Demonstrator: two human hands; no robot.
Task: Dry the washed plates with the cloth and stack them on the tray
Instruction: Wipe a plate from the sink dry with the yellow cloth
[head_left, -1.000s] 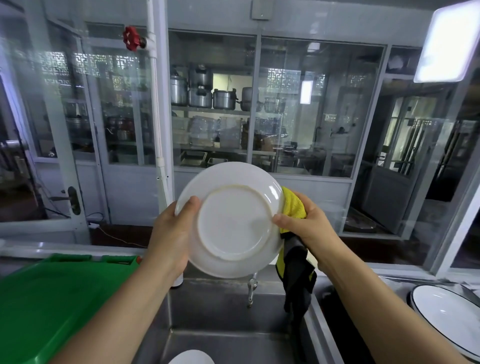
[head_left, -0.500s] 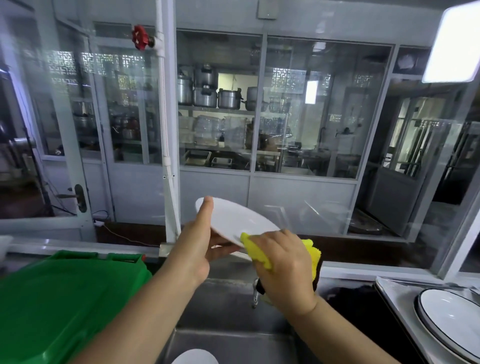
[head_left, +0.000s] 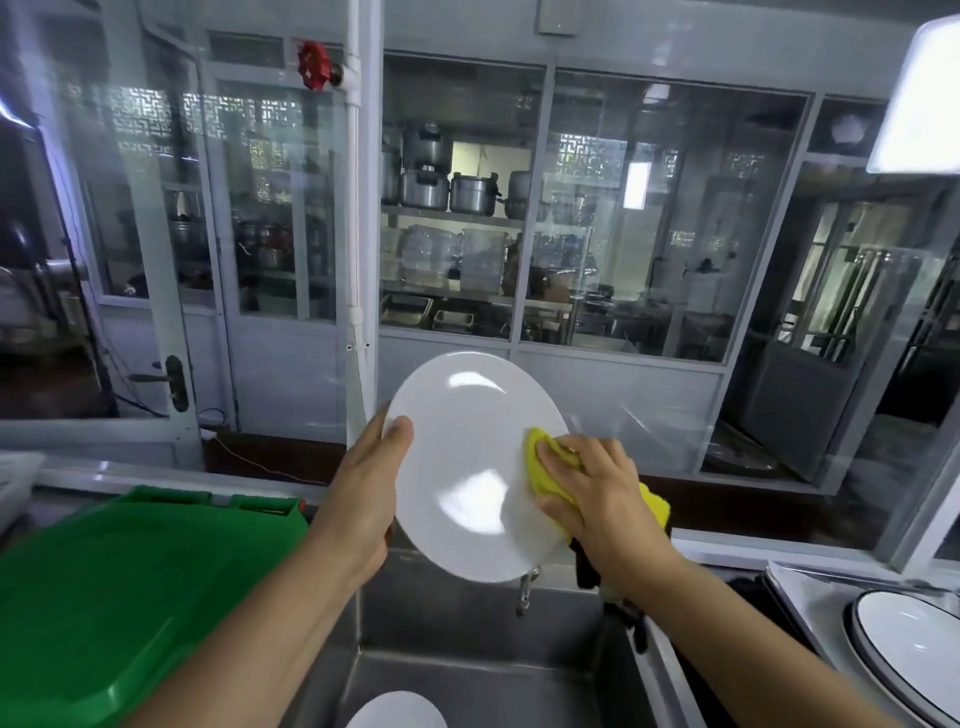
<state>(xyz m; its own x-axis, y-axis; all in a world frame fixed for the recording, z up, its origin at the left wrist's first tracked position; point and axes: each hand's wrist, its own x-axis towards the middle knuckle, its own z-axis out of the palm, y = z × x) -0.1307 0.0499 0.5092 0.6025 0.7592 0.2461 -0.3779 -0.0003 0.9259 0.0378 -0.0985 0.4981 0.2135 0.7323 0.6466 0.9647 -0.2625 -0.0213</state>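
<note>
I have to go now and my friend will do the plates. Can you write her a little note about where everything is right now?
Left hand: grips the white plate by its left rim, held up over the sink, face toward you.
Right hand: presses the yellow cloth on the plate's right side.
Tray, on the right: holds black-rimmed plates, already set down.
In the sink: another plate, at the bottom edge of the view.
Left to do: finish wiping this plate, stack it on the tray, then dry the one in the sink.
</note>
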